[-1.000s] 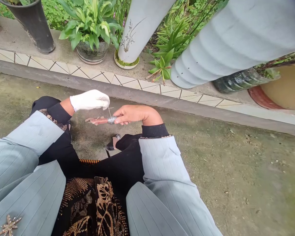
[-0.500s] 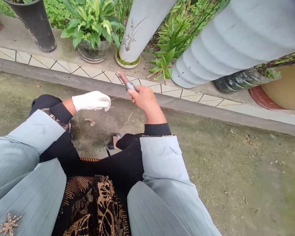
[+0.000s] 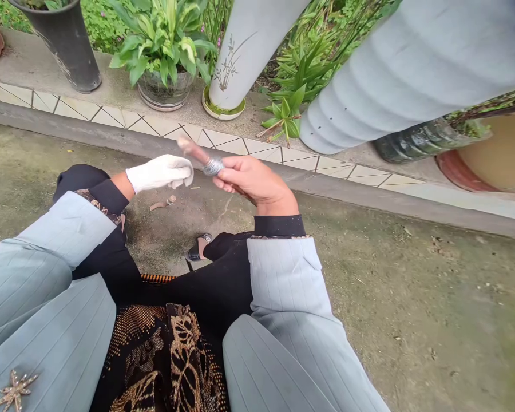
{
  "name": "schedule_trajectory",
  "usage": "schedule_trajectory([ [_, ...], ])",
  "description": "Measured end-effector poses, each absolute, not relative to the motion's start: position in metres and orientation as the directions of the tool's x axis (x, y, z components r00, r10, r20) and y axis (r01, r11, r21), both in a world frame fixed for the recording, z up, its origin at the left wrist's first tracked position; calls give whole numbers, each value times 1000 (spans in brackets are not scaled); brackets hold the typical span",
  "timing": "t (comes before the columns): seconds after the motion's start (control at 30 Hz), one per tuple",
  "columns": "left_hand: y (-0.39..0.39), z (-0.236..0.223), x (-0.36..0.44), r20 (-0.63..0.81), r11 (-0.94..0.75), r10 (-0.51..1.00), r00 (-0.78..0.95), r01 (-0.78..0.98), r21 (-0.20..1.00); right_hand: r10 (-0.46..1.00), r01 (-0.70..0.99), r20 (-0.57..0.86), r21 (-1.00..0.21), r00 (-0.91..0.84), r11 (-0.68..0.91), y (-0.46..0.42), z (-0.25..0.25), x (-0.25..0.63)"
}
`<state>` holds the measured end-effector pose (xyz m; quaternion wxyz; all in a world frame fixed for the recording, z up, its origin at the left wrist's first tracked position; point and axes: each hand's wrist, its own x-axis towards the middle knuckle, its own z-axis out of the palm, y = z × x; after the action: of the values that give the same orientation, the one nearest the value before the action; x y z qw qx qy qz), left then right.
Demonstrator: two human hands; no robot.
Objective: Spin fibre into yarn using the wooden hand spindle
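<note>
My right hand (image 3: 257,178) is bare and closed round a short brown stick (image 3: 196,152) with silver wire (image 3: 213,166) wound about it. The stick's free end points up and to the left and is a little blurred. Close to its left, my left hand (image 3: 161,173) wears a white knitted glove. Its fingers are curled in, and what they hold, if anything, is hidden. Below the glove shows a small curved brown piece (image 3: 163,203) with a pale round end; whether it hangs or lies on the ground, I cannot tell.
A low tiled ledge (image 3: 146,123) runs across the front. On it stand a dark tall pot (image 3: 64,48), a leafy plant in a clear pot (image 3: 165,88), a white column-like pot in a saucer (image 3: 236,63) and a ribbed white one (image 3: 369,80). Concrete ground (image 3: 390,286) lies below.
My right hand has tipped the wire-wound stick to the left, bringing its end above the gloved hand. The small brown piece below has turned and shifted slightly.
</note>
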<state>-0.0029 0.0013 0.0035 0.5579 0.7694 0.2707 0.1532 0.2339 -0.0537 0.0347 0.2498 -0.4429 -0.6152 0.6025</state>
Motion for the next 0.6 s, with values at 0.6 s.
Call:
schedule_trajectory([
  [0.6, 5, 17, -18, -197, -162, 385, 902, 276, 948, 953, 718, -259, -632, 158, -291, -30, 6, 256],
])
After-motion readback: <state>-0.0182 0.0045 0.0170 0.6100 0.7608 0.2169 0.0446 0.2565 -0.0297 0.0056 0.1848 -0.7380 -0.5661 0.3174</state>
